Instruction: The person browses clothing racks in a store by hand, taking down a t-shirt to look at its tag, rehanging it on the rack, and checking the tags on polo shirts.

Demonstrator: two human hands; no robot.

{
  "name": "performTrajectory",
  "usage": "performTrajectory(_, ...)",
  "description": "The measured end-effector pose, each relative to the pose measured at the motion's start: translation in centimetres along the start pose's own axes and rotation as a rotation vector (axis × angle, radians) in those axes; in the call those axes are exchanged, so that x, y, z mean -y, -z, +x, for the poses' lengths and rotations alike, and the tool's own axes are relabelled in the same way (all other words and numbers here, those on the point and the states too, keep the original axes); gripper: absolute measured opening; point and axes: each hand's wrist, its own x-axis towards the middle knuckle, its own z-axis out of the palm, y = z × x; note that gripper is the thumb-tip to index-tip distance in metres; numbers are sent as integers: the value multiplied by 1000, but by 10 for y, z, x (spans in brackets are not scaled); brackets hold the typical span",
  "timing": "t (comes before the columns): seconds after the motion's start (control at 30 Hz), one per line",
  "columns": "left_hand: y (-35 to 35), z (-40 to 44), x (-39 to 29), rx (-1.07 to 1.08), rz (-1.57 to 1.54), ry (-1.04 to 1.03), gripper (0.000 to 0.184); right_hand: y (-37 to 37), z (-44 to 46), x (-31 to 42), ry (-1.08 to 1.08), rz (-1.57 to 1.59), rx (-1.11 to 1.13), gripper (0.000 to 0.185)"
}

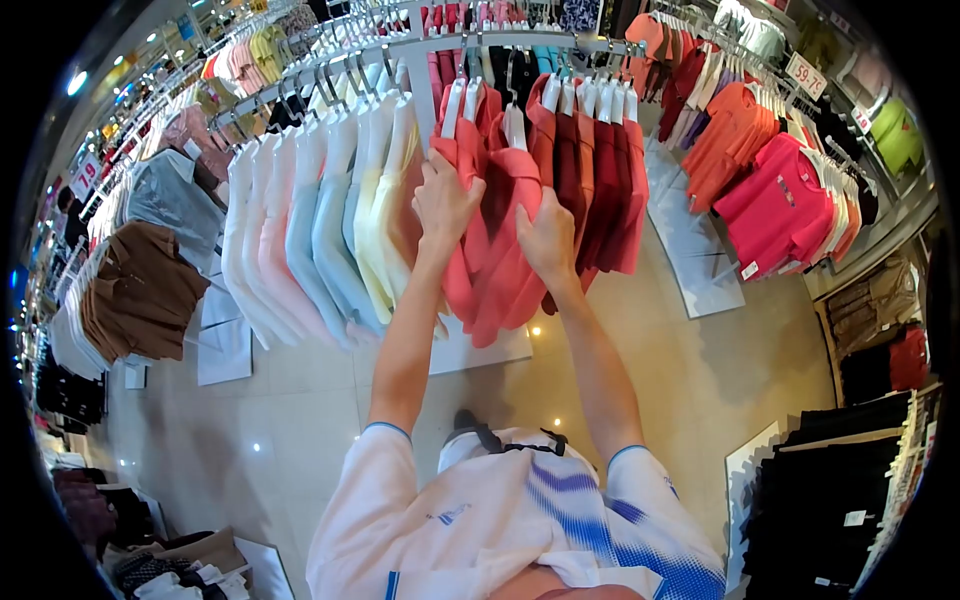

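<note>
Coral-pink shirts point(500, 285) hang on white hangers point(514, 127) in front of me, turned partly toward me. My left hand point(447, 203) is closed on the shoulder of a coral shirt at the left of the gap. With fingers curled, my right hand point(548, 236) grips the coral cloth near the shoulder on the other side. Some of its fingertips are hidden behind the fabric. Dark red shirts point(600, 205) hang just right of that hand, and a pale yellow shirt point(388, 235) is close to my left forearm.
A metal rail point(520, 42) carries the shirts, with pastel blue and white ones point(322, 220) on the left. Brown shirts point(140, 290) hang farther left. At right are a bright pink top point(775, 205), a price sign point(806, 77) and a rack of black clothes point(825, 500).
</note>
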Motion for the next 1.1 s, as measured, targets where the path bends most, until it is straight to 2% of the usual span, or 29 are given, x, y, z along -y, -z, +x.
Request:
performTrajectory(0.17,5,-2,-1,13,14,9,82,-19,21,-4,-22,-99,48,28)
performTrajectory(0.4,0,1,7,4,-26,-7,77,-51,85,-8,-28,-155,-47,31)
performTrajectory(0.47,1,0,13,-5,-48,-21,76,-47,91,1,-12,-170,-84,31)
performTrajectory(0.5,-1,1,17,0,-44,-27,75,-40,94,7,-54,-162,4,30)
performTrajectory(0.6,-1,0,20,-18,-47,-60,73,-34,97,11,-35,-157,-42,31)
performTrajectory(0.83,-6,2,19,46,-37,-66,70,-29,66,3,45,-83,-131,28)
performTrajectory(1.1,-12,3,25,62,-25,-92,70,-37,17,-1,-56,-44,-76,35)
